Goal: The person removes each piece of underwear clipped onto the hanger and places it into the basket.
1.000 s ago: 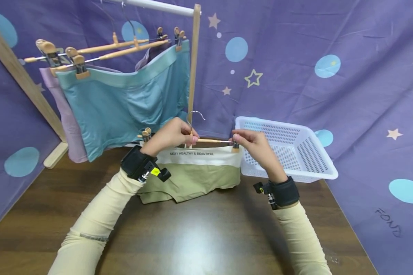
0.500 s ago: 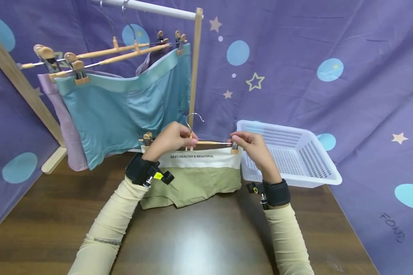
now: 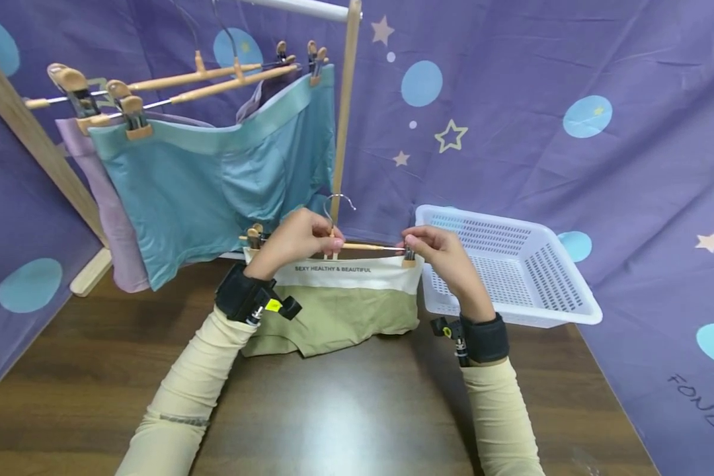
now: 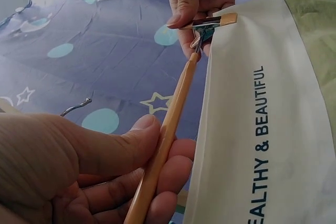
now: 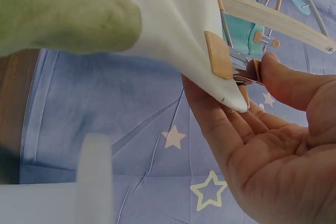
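Olive-green underpants with a white lettered waistband hang from a clip hanger, their lower edge close over the table. My left hand grips the hanger's wooden bar near its hook, thumb on one side and fingers curled beneath, as the left wrist view shows. With thumb and fingers my right hand pinches the right-hand clip, whose tan pads sit over the waistband's corner. The other clip stands at the waistband's left end, partly behind my left wrist.
On the left a wooden rack bears teal underpants and lilac underpants on clip hangers. A white perforated basket stands to the right on the brown table. Purple patterned cloth forms the backdrop.
The head view has shifted slightly. My right wrist has come a little inward since one second ago, while both hands keep their hold on the hanger and clip.
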The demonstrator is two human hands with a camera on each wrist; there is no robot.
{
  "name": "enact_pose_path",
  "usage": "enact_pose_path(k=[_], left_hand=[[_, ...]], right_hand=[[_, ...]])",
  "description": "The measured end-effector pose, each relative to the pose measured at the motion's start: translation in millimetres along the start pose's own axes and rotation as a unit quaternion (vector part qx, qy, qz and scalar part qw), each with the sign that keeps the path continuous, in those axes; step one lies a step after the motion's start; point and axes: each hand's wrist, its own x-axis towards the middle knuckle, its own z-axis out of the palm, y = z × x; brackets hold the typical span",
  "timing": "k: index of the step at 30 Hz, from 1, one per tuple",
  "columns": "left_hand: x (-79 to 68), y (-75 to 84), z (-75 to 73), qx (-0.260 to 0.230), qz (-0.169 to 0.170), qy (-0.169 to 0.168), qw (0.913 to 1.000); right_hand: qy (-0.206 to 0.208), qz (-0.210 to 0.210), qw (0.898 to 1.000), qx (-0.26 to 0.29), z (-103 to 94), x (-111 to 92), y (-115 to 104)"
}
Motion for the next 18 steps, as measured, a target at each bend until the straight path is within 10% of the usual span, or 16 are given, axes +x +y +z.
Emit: enact_pose_path(k=[18], left_hand=[[-0.5, -6.6, 1.8, -0.005, 0.028, -0.045, 0.9986]], right_hand=[[-0.046, 0.05, 0.998, 0.001, -4.3, -0.6, -0.2]])
